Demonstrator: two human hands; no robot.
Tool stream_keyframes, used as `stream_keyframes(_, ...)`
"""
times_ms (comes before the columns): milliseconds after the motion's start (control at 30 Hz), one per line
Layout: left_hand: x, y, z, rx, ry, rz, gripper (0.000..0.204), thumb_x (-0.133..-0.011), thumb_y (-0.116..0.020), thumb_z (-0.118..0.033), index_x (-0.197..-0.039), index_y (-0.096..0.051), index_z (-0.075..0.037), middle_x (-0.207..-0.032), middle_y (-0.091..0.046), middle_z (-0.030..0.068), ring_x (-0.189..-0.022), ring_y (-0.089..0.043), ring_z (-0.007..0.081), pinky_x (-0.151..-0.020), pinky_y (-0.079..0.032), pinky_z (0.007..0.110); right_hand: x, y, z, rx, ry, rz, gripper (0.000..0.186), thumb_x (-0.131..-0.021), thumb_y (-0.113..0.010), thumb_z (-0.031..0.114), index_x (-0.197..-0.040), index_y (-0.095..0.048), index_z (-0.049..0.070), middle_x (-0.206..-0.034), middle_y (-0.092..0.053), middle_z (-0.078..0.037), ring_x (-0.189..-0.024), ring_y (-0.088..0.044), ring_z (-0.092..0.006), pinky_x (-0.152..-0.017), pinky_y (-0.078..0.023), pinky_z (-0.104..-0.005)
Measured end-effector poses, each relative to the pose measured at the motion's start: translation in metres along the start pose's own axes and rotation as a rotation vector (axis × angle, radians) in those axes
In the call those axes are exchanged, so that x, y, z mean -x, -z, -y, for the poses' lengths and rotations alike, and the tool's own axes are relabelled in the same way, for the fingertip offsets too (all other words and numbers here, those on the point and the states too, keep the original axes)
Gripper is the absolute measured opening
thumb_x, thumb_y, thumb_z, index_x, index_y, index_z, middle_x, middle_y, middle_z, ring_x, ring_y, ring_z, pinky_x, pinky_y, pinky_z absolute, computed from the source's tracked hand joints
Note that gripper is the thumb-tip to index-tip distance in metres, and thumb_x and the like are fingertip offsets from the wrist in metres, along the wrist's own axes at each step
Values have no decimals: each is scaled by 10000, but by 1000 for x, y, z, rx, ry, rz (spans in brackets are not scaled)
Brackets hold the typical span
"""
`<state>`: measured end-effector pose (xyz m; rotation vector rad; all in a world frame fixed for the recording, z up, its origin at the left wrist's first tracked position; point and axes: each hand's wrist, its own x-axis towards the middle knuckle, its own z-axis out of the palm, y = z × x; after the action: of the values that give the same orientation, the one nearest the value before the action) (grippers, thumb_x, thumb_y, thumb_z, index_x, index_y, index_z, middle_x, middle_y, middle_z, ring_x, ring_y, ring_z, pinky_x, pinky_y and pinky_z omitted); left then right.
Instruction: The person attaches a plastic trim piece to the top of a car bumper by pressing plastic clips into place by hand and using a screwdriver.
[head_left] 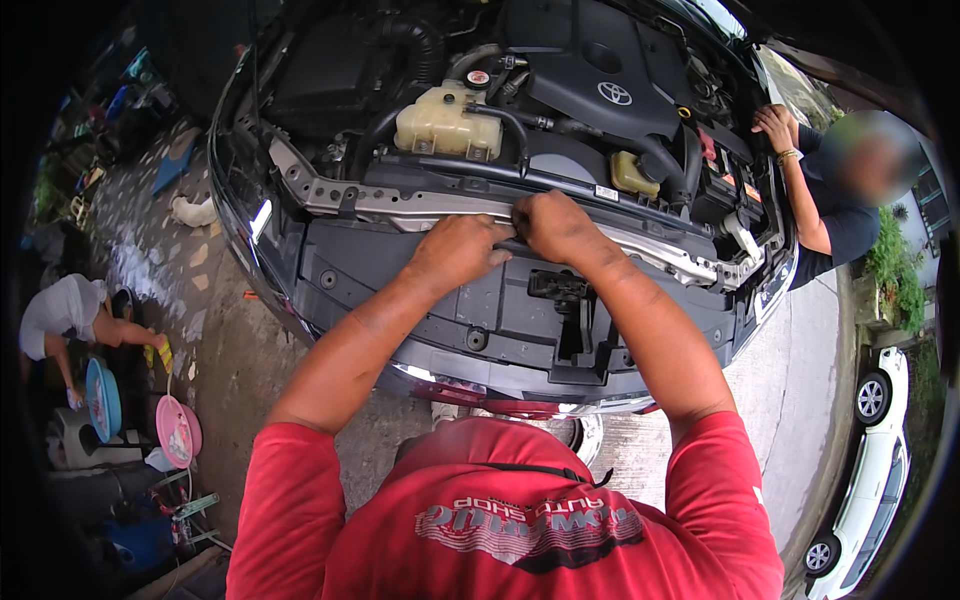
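Both my hands are over the front of a car's engine bay, along the silver metal crossbar (390, 205). My left hand (458, 254) lies against the bar's front edge, fingers bent and thumb near the black plastic cover panel (400, 270). Just right of it, my right hand (558, 229) is closed with its fingers curled down. A dark piece shows between the two hands, but whatever they grip is mostly hidden beneath the fingers. Right below my right hand sits the black hood latch (558, 288) in a panel recess.
Beyond the bar are a yellowed coolant tank (448, 122), a black engine cover (600, 70) and a battery (728, 195). Another person's hands (776, 128) rest on the right fender. At left someone bends near blue (103, 398) and pink basins (178, 430). A white car (865, 490) stands at right.
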<state>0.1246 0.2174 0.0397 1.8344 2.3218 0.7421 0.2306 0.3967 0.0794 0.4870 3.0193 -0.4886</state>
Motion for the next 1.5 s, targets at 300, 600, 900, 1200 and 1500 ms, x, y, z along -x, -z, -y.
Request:
stream_keyframes(300,4,-6,2,4,70,-70,434,-889,-857,-351,-1201,-777,-59,-1147,-773,173,-1070,-747,388,-956,-598,491,9,-4,-10,-118,76,-1,155,-928,-682,82,-1059,-756,43,-1046,-767,-251,-1049,-725,-463,-935,-569,-536)
stream_keyframes(600,4,-7,5,30,85,-58,399,-875,-861,-340,-1155,-794,-64,-1120,-784,164,-1061,-748,383,-942,-601,496,9,10,4,77,249,43,178,-894,-701,42,-1065,-753,30,-1054,-777,-229,-1047,-734,-450,-935,-584,-535)
stream_keyframes(900,7,-13,4,61,57,-92,392,-869,-866,-334,-1134,-796,-52,-1114,-786,171,-1045,-751,395,-941,-600,501,5,-2,2,70,74,49,165,-924,-736,141,-1060,-804,77,-1028,-781,-225,-1024,-750,-436,-920,-595,-521)
stream_keyframes(1200,8,-4,-2,30,120,-174,461,-806,-930,-310,-1166,-808,-49,-1133,-794,200,-1042,-765,398,-919,-612,475,49,-30,-4,84,239,-163,434,-937,-682,133,-1357,-718,26,-1329,-635,-202,-1326,-591,-389,-1126,-509,-478)
stream_keyframes(1500,9,-10,-6,124,56,-248,442,-844,-920,-280,-1187,-806,-26,-1074,-798,192,-942,-772,345,-819,-613,433,70,-42,-16,37,259,-301,585,-925,-682,110,-1502,-622,30,-1397,-606,-214,-1319,-579,-417,-1148,-485,-516)
